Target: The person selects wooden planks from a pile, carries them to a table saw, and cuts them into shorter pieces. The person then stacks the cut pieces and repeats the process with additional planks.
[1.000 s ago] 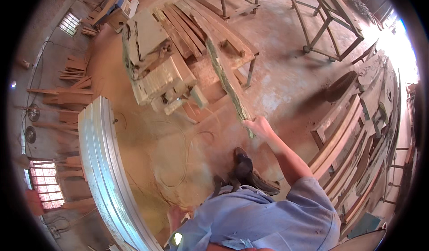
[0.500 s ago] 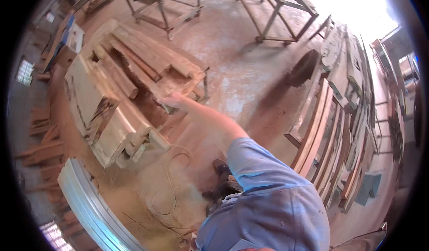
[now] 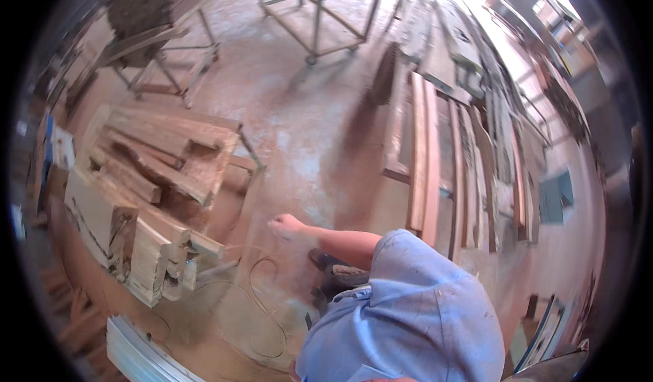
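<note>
- Left hand: out of view; its grip could not be told.
- Right hand (image 3: 287,226): had released the long, pale-brown, rough-edged wooden board (image 3: 173,178); the fingers were loosely curled, visibly empty, the arm extended leftward, apart from the low, dusty wooden worktop (image 3: 212,156).
- Board: lay unheld, no longer carried, one end near the worktop's near right corner.

Place is looking like woodworking workshop. Rough boards (image 3: 168,172) and thick timber blocks (image 3: 151,263) are lying piled at left of frame. Long planks (image 3: 417,158) are resting side by side at right. Wheeled metal-frame trolley (image 3: 317,25) is standing at top centre. Wood offcuts (image 3: 83,327), somewhat blurred, are lying at lower left. Brownish dust (image 3: 231,327) is covering floor (image 3: 333,130) in patches; thin cable (image 3: 283,338) is curling there, bottom centre.
</note>
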